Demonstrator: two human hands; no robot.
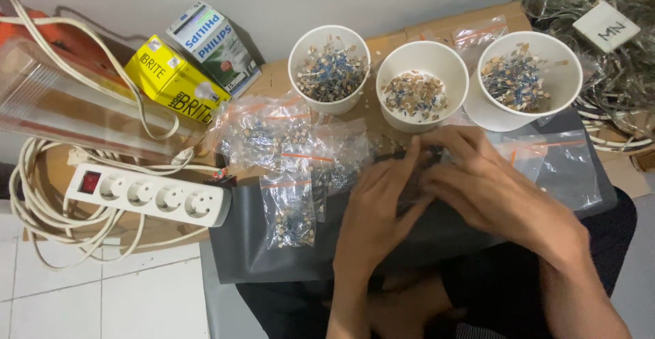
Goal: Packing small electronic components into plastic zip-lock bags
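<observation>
Both hands are meeting at centre frame over the dark grey mat (273, 257), the left hand (375, 209) and right hand (488, 189) pinching fingers together on something small and dark that I cannot make out. Three white paper cups (423, 59) of tiny components are sitting just above, with clear zip bags (290, 209) lying to the left.

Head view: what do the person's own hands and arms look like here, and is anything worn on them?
Both the left hand and the right hand are bare: no gloves, rings, watch or bracelet show. Both forearms are uncovered as far as the picture's bottom edge, with no sleeve cuff in view. The fingers are slim with short nails. Dark clothing shows only at the lap below them.
</observation>
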